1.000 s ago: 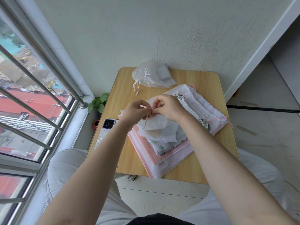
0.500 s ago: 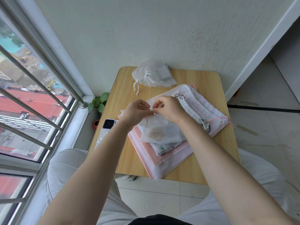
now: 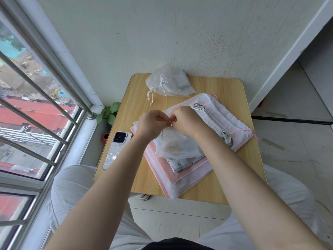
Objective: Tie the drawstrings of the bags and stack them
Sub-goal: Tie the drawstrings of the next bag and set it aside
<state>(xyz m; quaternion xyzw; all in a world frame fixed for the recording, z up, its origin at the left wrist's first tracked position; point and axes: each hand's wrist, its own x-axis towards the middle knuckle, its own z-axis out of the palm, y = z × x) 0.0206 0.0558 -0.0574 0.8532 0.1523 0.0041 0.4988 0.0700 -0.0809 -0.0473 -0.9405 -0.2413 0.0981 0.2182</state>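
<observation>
Both hands [image 3: 152, 123] [image 3: 185, 121] pinch bag [image 3: 178, 147] drawstring; wooden table [image 3: 227, 91], white wall [image 3: 162, 33].

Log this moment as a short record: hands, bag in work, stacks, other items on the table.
left hand: pinches drawstring at bag's mouth
right hand: pinches same drawstring
bag in work: small translucent bag, atop flat stack
flat stack: pink and white bags, table centre
tied bags: far edge
phone: left edge
table: wooden
</observation>
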